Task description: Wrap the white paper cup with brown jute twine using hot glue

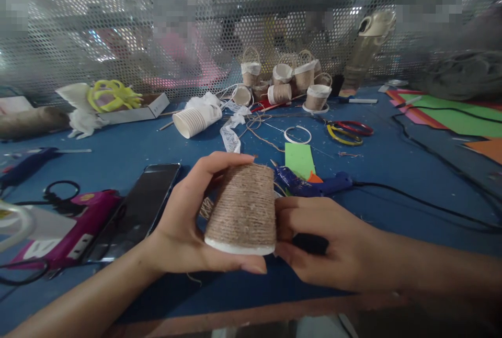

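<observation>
A paper cup wrapped in jute twine [245, 207] is held above the table's front edge, its white rim facing down and towards me. My left hand [184, 223] is closed around it, fingers over the narrow end and thumb under the rim. My right hand [317, 238] is against the cup's right side with its fingers curled in; whatever they pinch is hidden. Just beyond the hands lie a blue glue gun [314, 183] and a piece of green paper [299, 159].
Several twine-covered cups with handles [251, 68] stand at the back, near a stack of white paper cups [196, 118] and scissors [347, 133]. A phone [143, 204] and a magenta power strip [74, 228] lie at left. Coloured sheets [455, 113] and a black cord lie at right.
</observation>
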{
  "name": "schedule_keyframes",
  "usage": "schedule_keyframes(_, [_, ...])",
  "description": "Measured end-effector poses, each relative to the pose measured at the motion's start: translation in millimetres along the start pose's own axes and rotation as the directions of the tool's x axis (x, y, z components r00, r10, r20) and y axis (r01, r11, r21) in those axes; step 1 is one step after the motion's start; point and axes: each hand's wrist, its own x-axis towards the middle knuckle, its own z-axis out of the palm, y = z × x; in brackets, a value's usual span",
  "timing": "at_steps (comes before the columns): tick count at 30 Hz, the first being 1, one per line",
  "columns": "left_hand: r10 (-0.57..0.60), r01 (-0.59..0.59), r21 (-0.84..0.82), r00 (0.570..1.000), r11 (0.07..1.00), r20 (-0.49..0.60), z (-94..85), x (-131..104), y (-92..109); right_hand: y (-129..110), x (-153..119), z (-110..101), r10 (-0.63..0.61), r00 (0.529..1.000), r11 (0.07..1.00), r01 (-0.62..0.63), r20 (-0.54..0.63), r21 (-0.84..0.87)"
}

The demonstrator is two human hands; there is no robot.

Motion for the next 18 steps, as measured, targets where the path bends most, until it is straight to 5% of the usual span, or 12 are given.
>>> schedule_keyframes(8, [-0.067,0.066,-0.027,0.997,0.997,-0.035,3.3,-4.1,7.3,-3.2,0.1,0.9,-0.022,0.999,0.999,0.023,-0.033,0.039])
schedule_keyframes(18, [0.001,-0.009,-0.133,0.998,0.991,-0.063,2.0,-2.4,4.7,-2.9,1.8,1.6,-0.026,0.998,0.998,0.029,-0.052,0.062])
